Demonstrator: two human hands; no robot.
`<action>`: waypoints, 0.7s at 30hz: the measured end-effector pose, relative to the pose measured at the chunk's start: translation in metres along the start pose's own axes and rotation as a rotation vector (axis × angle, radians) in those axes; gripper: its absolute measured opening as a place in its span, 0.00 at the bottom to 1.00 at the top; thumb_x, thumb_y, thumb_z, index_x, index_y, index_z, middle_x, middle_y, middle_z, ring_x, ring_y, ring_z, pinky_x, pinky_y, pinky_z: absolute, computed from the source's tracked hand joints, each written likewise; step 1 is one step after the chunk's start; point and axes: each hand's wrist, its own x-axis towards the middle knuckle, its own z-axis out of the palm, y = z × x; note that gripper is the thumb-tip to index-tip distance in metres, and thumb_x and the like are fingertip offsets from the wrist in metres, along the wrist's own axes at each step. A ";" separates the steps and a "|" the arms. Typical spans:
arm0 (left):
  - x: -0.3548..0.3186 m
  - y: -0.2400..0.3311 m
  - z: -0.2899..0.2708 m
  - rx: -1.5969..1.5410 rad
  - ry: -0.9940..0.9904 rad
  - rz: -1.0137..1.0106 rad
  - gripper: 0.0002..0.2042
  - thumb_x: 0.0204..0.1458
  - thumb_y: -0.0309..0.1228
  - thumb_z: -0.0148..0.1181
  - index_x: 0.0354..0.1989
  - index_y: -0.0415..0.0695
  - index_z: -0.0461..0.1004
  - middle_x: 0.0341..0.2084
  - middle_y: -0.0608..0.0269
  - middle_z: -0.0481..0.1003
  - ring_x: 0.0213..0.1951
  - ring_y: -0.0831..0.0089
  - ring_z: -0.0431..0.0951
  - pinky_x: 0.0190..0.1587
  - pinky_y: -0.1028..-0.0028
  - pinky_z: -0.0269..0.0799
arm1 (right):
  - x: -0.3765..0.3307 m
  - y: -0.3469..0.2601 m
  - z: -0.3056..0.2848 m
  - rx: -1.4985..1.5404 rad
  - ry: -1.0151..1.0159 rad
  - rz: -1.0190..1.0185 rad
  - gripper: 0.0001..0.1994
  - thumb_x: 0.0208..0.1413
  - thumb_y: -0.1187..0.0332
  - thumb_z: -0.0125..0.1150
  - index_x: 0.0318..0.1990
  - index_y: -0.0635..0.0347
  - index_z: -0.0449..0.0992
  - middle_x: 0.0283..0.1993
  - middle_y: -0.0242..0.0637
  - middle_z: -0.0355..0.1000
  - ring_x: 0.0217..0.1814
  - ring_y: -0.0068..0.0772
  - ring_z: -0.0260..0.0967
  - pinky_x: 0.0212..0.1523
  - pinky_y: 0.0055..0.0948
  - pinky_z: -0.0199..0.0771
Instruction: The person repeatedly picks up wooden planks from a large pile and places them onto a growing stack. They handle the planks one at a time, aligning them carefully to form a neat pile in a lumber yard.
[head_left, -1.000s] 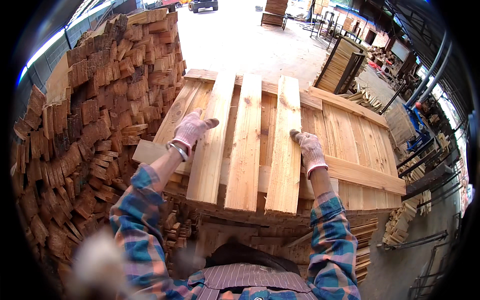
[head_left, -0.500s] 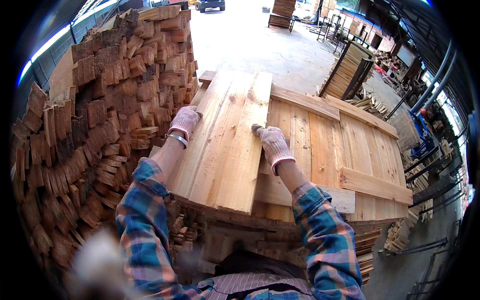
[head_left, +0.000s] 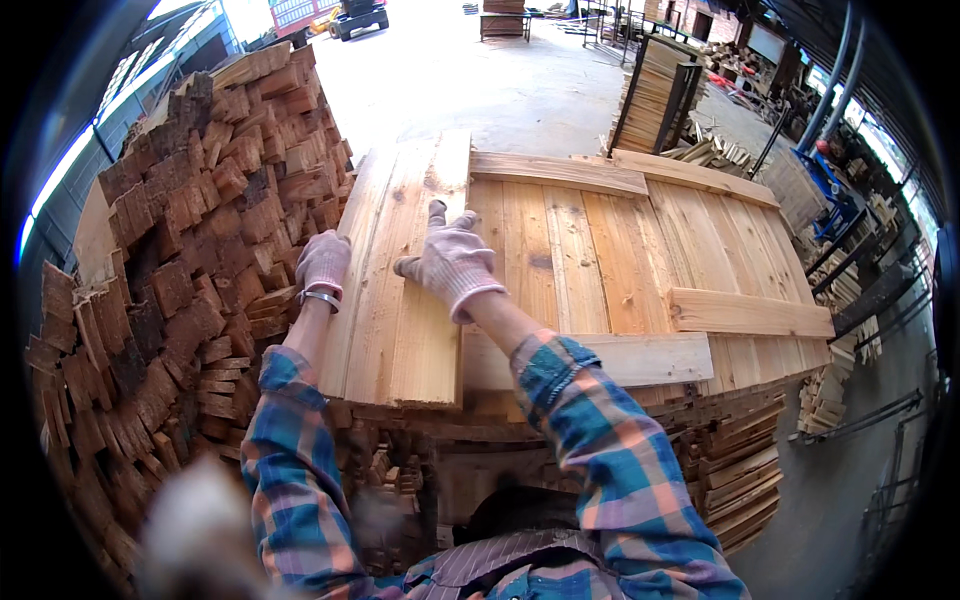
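Three pale loose planks point(head_left: 400, 300) lie side by side, pushed tight together, on the left part of a wide deck of boards point(head_left: 620, 250). My left hand point(head_left: 322, 265), in a pinkish work glove, curls over the left edge of the outer plank. My right hand point(head_left: 450, 260), gloved too, rests palm down on the right-hand plank with its fingers spread, at the seam with the deck. Both plaid sleeves come up from the lower edge.
A tall heap of short brown wood blocks point(head_left: 180, 260) rises close on the left. Two cross boards point(head_left: 745, 312) lie on the deck's right side. Stacked boards point(head_left: 740, 460) sit beneath. A rack of planks point(head_left: 655, 95) and a blue machine point(head_left: 830, 190) stand beyond on the concrete floor.
The three planks, spread apart a second ago, have been slid left and closed up. My right hand moved left with them; my left hand shifted from the plank's top to its left edge.
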 end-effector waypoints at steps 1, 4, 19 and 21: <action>0.002 -0.033 0.034 -0.054 0.040 0.022 0.18 0.61 0.36 0.41 0.32 0.37 0.76 0.27 0.41 0.73 0.24 0.46 0.78 0.08 0.41 0.62 | -0.004 -0.014 -0.003 0.070 -0.067 -0.007 0.56 0.45 0.39 0.65 0.72 0.55 0.35 0.72 0.66 0.35 0.67 0.63 0.56 0.55 0.47 0.72; 0.015 -0.045 0.066 -0.053 0.172 0.074 0.24 0.62 0.40 0.39 0.27 0.30 0.74 0.18 0.41 0.73 0.14 0.53 0.75 0.05 0.48 0.61 | 0.010 0.000 -0.005 0.163 0.027 0.080 0.53 0.47 0.44 0.65 0.72 0.55 0.36 0.69 0.62 0.45 0.63 0.58 0.61 0.55 0.52 0.70; 0.010 -0.033 0.039 -0.440 0.068 0.009 0.16 0.61 0.39 0.44 0.33 0.45 0.79 0.29 0.53 0.79 0.33 0.61 0.80 0.37 0.65 0.77 | -0.015 0.070 -0.016 0.269 0.110 0.047 0.48 0.45 0.41 0.66 0.68 0.58 0.53 0.50 0.46 0.65 0.46 0.43 0.70 0.44 0.38 0.78; 0.002 -0.047 0.021 -0.141 0.056 0.183 0.16 0.61 0.39 0.44 0.35 0.47 0.80 0.31 0.56 0.80 0.34 0.61 0.81 0.38 0.64 0.77 | -0.031 0.078 -0.023 -0.011 0.213 0.098 0.41 0.49 0.43 0.63 0.67 0.52 0.58 0.49 0.47 0.65 0.47 0.45 0.71 0.45 0.40 0.78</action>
